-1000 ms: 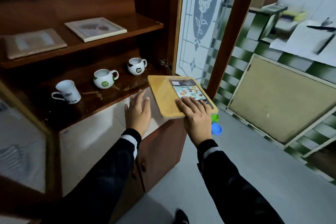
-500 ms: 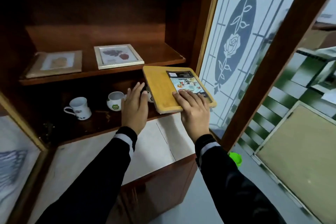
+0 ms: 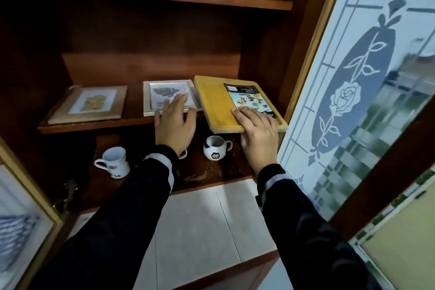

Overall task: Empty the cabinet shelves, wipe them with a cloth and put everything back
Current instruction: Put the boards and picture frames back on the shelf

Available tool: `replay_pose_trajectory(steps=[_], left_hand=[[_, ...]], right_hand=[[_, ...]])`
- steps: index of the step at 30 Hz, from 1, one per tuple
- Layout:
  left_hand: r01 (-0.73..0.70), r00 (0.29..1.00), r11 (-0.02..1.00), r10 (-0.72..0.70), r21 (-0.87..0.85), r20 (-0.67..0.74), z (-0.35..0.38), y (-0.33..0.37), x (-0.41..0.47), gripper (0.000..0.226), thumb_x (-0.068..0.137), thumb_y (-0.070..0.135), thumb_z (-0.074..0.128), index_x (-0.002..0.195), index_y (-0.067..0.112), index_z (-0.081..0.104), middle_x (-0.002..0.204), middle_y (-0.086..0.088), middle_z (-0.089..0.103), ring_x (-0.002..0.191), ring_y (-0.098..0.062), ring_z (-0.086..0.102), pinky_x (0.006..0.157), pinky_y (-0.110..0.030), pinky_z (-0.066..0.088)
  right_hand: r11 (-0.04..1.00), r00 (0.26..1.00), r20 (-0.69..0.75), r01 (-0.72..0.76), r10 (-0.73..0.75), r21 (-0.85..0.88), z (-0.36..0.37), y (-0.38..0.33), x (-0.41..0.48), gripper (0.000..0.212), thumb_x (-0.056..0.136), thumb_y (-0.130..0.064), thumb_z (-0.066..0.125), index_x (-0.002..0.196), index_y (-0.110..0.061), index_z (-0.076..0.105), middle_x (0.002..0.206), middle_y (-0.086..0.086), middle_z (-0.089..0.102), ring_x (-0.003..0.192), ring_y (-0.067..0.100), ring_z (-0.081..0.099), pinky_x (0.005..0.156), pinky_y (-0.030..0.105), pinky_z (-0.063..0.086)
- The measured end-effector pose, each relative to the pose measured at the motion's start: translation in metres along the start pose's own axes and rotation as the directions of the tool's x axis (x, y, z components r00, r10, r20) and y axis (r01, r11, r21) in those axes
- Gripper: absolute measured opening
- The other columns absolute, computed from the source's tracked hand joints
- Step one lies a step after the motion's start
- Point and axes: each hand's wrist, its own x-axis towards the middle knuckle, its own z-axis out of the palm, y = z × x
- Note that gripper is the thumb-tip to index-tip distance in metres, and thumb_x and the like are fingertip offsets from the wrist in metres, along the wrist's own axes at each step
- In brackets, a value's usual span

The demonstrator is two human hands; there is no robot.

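Holding the wooden board point(image 3: 216, 101) with the right hand point(image 3: 257, 135): grip has fingers flat on top by the label, thumb hidden under the near edge. Board sits on the middle shelf point(image 3: 94, 125), near end overhanging, just beside the white frame point(image 3: 162, 92). Left hand point(image 3: 175, 125) released, fingers straight over that frame's front edge; contact unclear. Glass door point(image 3: 353, 101) close on the right. White mug point(image 3: 114, 162) and round mug point(image 3: 215, 147) one shelf down. 0.5 s ago the board was lower, in front of the mugs.
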Motion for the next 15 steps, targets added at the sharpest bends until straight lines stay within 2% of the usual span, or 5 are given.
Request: replay_pose_trajectory(steps=[6, 11, 15], left_hand=[[-0.073, 0.992, 0.926, 0.03, 0.371, 0.119, 0.007, -0.011, 0.043, 0.048, 0.103, 0.046, 0.03, 0.146, 0.03, 0.045, 0.159, 0.005, 0.035, 0.149, -0.023, 0.022, 0.121, -0.049, -0.001], [-0.121, 0.987, 0.826, 0.043, 0.551, 0.153, 0.012, -0.025, 0.056, 0.064, 0.093, 0.058, 0.018, 0.147, 0.032, 0.041, 0.156, 0.009, 0.038, 0.147, -0.023, 0.026, 0.118, -0.052, 0.009], [-0.098, 0.992, 0.806, 0.031, 0.583, 0.125, 0.011, -0.035, 0.057, 0.058, 0.099, 0.063, 0.024, 0.149, 0.036, 0.039, 0.158, 0.011, 0.034, 0.147, -0.022, 0.028, 0.117, -0.047, 0.015]], right_hand=[[1.0, 0.997, 0.076, 0.021, -0.021, -0.002, 0.033, 0.008, 0.031, 0.052, 0.08, -0.014, 0.044, 0.125, -0.021, 0.067, 0.125, 0.003, 0.068, 0.116, 0.025, 0.061, 0.098, 0.039, 0.037], [1.0, 0.995, 0.099, 0.031, -0.031, 0.003, 0.057, 0.01, 0.05, 0.051, 0.078, -0.012, 0.044, 0.121, -0.02, 0.07, 0.121, 0.002, 0.069, 0.113, 0.025, 0.063, 0.095, 0.039, 0.038], [1.0, 0.992, 0.12, 0.023, -0.023, 0.006, 0.067, 0.015, 0.06, 0.053, 0.075, -0.012, 0.041, 0.118, -0.019, 0.071, 0.117, 0.001, 0.071, 0.108, 0.025, 0.065, 0.092, 0.038, 0.04]])
